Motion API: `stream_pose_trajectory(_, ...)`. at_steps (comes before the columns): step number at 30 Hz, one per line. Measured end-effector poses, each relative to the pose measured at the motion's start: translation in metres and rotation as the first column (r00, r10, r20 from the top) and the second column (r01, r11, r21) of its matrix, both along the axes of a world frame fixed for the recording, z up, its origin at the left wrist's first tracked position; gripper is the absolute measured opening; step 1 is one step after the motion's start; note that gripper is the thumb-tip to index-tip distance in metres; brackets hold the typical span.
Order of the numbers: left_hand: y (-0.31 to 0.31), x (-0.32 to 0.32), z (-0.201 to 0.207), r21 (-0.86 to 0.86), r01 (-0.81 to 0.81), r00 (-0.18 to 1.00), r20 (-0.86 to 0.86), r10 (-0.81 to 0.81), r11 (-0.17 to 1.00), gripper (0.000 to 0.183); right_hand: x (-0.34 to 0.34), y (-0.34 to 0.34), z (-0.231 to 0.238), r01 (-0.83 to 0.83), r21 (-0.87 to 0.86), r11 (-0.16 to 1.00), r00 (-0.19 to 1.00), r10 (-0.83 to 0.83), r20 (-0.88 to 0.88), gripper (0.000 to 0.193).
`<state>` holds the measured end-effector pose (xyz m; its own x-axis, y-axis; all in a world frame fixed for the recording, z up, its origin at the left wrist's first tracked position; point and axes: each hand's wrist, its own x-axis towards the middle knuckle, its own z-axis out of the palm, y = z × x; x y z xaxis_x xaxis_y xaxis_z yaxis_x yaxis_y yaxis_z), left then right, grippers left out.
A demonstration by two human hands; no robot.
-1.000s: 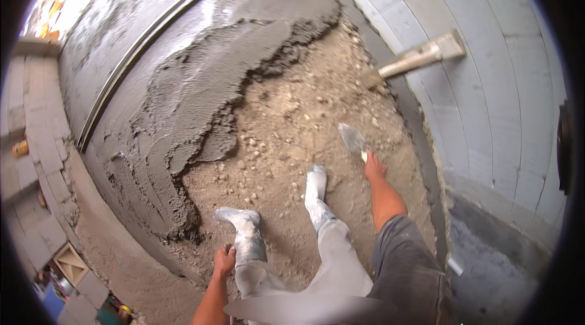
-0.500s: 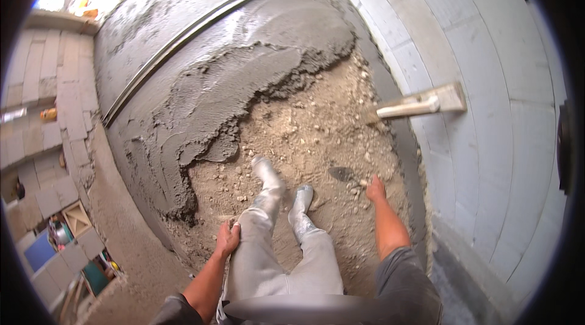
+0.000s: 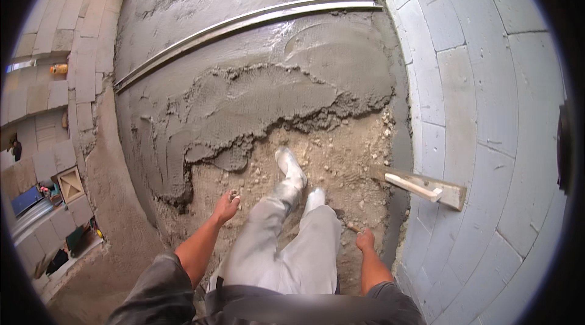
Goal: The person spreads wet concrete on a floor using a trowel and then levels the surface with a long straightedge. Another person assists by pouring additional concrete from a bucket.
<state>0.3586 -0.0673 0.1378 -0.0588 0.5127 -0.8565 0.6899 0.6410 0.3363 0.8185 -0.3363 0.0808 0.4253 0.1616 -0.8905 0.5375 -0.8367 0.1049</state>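
Note:
My right hand (image 3: pixel 365 240) is closed round the handle of a trowel (image 3: pixel 352 226), low over the dirt beside my right leg. My knee partly hides its dark blade. To the left of my left knee, my left hand (image 3: pixel 226 208) hangs free, its fingers loosely curled with a gap between thumb and fingers and nothing visible in them. Ahead of my boots lies wet grey mortar (image 3: pixel 256 102) with a ragged near edge. Across it rests a long metal straightedge (image 3: pixel 244 22).
Bare stony dirt (image 3: pixel 341 160) lies round my boots. A float with a pale handle (image 3: pixel 420 188) sits at the right, by the pale block wall (image 3: pixel 481 99). At the left stands a block wall (image 3: pixel 55 99) with niches holding several things, including a wooden box (image 3: pixel 70 184).
My left hand has come off my thigh to the left of the knee. My right hand has drawn the trowel nearer my leg. The view has turned and shifted.

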Motion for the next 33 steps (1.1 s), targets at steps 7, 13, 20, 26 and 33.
stream_pose_trajectory(7, 0.114, 0.039, -0.037, 0.265, -0.021, 0.994, 0.112, -0.009, 0.964, 0.040, 0.047, 0.182, -0.082, -0.354, 0.494, 0.794, 0.933, 0.332, 0.136, 0.038)
stream_pose_trajectory(13, 0.156, 0.009, -0.114, 0.327, -0.075, 0.996, -0.011, 0.083, 0.942, 0.041, 0.072, 0.431, -0.171, -0.620, 0.625, 0.474, 0.737, 0.625, 0.257, 0.028)
stream_pose_trajectory(20, 0.236, -0.065, -0.311, 0.556, 0.115, 0.978, -0.209, 0.005, 0.823, 0.043, 0.011, 0.690, -0.302, -0.623, 0.756, 0.202, 0.686, 0.605, 0.404, 0.032)
stream_pose_trajectory(26, 0.442, -0.143, -0.439, 0.737, 0.498, 0.788, -0.605, 0.117, 0.457, 0.053, -0.100, 0.849, -0.369, -0.693, 0.702, -0.165, 0.575, 0.461, 0.676, 0.043)
stream_pose_trajectory(33, 0.641, -0.190, -0.454, 0.669, 0.673, 0.722, -0.687, -0.084, 0.316, 0.040, -0.092, 0.945, -0.392, -0.814, 0.558, -0.163, 0.386, 0.566, 0.728, 0.037)
